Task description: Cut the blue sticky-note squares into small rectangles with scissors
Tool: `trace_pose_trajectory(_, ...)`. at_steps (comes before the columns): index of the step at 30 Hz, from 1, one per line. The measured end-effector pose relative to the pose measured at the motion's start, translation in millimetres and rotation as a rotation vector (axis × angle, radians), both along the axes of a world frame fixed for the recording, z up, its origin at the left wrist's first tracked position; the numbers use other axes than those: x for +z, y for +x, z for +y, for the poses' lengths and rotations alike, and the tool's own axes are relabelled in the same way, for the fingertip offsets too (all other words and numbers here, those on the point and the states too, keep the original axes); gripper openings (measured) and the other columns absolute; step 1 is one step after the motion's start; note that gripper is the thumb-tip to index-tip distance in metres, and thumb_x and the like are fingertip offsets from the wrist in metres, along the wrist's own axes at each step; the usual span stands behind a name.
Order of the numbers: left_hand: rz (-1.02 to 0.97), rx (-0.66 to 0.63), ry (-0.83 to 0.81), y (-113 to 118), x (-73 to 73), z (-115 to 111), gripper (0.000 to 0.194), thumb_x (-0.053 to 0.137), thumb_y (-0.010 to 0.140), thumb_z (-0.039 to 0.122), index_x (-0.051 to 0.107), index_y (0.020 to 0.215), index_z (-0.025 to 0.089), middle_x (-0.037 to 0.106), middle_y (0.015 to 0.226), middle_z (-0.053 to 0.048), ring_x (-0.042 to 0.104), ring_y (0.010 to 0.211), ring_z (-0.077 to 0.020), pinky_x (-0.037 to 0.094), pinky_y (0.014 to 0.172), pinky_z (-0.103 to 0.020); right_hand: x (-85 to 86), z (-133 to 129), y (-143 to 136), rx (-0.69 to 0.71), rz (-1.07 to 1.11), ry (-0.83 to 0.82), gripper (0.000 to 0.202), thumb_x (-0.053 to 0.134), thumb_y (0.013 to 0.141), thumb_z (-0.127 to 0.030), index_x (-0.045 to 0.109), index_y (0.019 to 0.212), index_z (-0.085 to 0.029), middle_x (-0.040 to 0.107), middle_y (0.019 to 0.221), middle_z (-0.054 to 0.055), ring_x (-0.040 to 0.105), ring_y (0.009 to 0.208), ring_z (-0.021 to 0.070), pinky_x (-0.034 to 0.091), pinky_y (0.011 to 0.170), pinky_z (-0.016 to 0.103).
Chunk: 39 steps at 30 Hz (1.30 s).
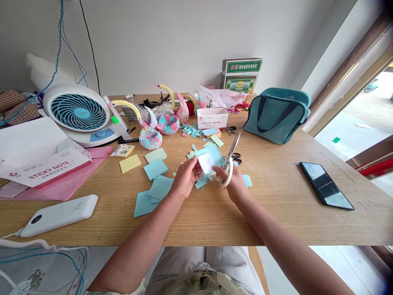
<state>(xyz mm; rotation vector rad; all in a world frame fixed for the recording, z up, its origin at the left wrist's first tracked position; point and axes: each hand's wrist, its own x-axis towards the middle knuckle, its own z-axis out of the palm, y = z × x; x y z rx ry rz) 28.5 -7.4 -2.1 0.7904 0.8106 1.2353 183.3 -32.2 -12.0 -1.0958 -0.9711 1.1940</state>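
Observation:
My left hand (pixel 186 177) pinches the left edge of a blue and white paper piece (pixel 205 162). White-handled scissors (pixel 228 170) are held in my right hand (pixel 232 182), their blades pointing up and away. The thumb of that hand also touches the paper's right side. Small blue cut pieces (pixel 202 182) lie on the wooden table beneath and around the paper. To the left are larger blue sheets (pixel 160 187) and a yellow note (pixel 129 163). Black-handled scissors (pixel 236 157) lie just behind the white ones.
A sticky note box (pixel 212 118) and folded-paper swans (pixel 150 137) stand at the back. Left are a fan (pixel 80 112), an open box (pixel 46 164) and a power bank (pixel 59 214). Right are a teal bag (pixel 276 115) and a phone (pixel 326 185).

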Motion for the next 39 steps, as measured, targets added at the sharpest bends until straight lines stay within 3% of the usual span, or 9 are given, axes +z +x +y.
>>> trace_pose_trajectory(5, 0.208, 0.010, 0.127, 0, 0.3, -2, 0.040, 0.084, 0.070, 0.051, 0.068, 0.075, 0.015, 0.054, 0.062, 0.003, 0.046, 0.058, -0.0072, 0.038, 0.056, -0.020, 2.7, -1, 0, -0.021, -0.018, -0.004, 0.043, 0.081, 0.065, -0.046, 0.047, 0.076, -0.022, 0.048, 0.064, -0.006, 0.041, 0.058, 0.0116, 0.034, 0.056, 0.027)
trace_pose_trajectory(9, 0.254, 0.064, 0.138, -1, 0.0, -2, 0.039, 0.084, 0.067, 0.049, 0.063, 0.070, 0.015, 0.046, 0.060, 0.005, 0.040, 0.055, -0.0066, 0.031, 0.050, -0.020, 6.4, -3, -1, -0.020, -0.076, 0.035, 0.043, 0.082, 0.067, -0.046, 0.047, 0.078, -0.023, 0.050, 0.065, -0.005, 0.042, 0.060, 0.0123, 0.035, 0.057, 0.027)
trace_pose_trajectory(15, 0.291, 0.178, 0.169, 3, -8.8, 2, 0.035, 0.081, 0.071, 0.042, 0.060, 0.083, 0.017, 0.062, 0.074, 0.001, 0.053, 0.066, -0.0090, 0.042, 0.061, -0.020, 5.5, -4, -3, 0.002, -0.113, 0.066, 0.041, 0.080, 0.069, -0.047, 0.050, 0.083, -0.023, 0.055, 0.072, -0.002, 0.046, 0.066, 0.0150, 0.038, 0.060, 0.028)
trace_pose_trajectory(19, 0.251, 0.328, 0.362, 11, -17.4, 3, 0.043, 0.082, 0.072, 0.038, 0.043, 0.079, 0.022, 0.055, 0.068, 0.006, 0.052, 0.062, -0.0097, 0.043, 0.061, -0.021, 6.4, -4, -5, 0.013, -0.059, 0.065, 0.042, 0.081, 0.068, -0.047, 0.049, 0.082, -0.023, 0.053, 0.070, -0.004, 0.044, 0.064, 0.0137, 0.035, 0.059, 0.028)
trace_pose_trajectory(23, 0.336, 0.388, 0.589, 14, -17.0, 0, 0.032, 0.075, 0.082, 0.034, 0.047, 0.073, 0.020, 0.049, 0.070, 0.004, 0.048, 0.064, -0.0089, 0.042, 0.063, -0.021, 7.4, -4, -4, -0.033, -0.041, 0.010, 0.044, 0.082, 0.065, -0.045, 0.047, 0.078, -0.022, 0.048, 0.062, -0.006, 0.039, 0.058, 0.0115, 0.031, 0.055, 0.027)
trace_pose_trajectory(27, 0.443, 0.336, 0.664, 11, -11.8, -3, 0.013, 0.066, 0.089, 0.031, 0.065, 0.083, 0.020, 0.063, 0.079, -0.001, 0.057, 0.072, -0.0124, 0.045, 0.069, -0.024, 6.8, -3, -3, -0.039, -0.029, 0.018, 0.044, 0.082, 0.065, -0.045, 0.046, 0.076, -0.022, 0.045, 0.061, -0.007, 0.037, 0.056, 0.0107, 0.028, 0.053, 0.027)
trace_pose_trajectory(30, 0.559, 0.271, 0.645, 7, -10.2, -4, 0.019, 0.058, 0.093, 0.027, 0.074, 0.087, 0.020, 0.071, 0.083, -0.003, 0.058, 0.072, -0.0136, 0.045, 0.069, -0.026, 6.2, -4, -3, -0.050, -0.038, 0.020, 0.045, 0.082, 0.065, -0.045, 0.045, 0.075, -0.023, 0.045, 0.060, -0.008, 0.037, 0.056, 0.0105, 0.028, 0.053, 0.027)
trace_pose_trajectory(39, 0.567, 0.139, 0.549, 7, -12.1, -5, 0.025, 0.061, 0.092, 0.030, 0.076, 0.110, 0.020, 0.075, 0.112, -0.007, 0.064, 0.092, -0.0178, 0.048, 0.080, -0.027, 6.0, -5, -6, -0.024, -0.010, 0.030, 0.044, 0.083, 0.065, -0.045, 0.048, 0.080, -0.023, 0.049, 0.063, -0.006, 0.040, 0.058, 0.0116, 0.033, 0.054, 0.027)
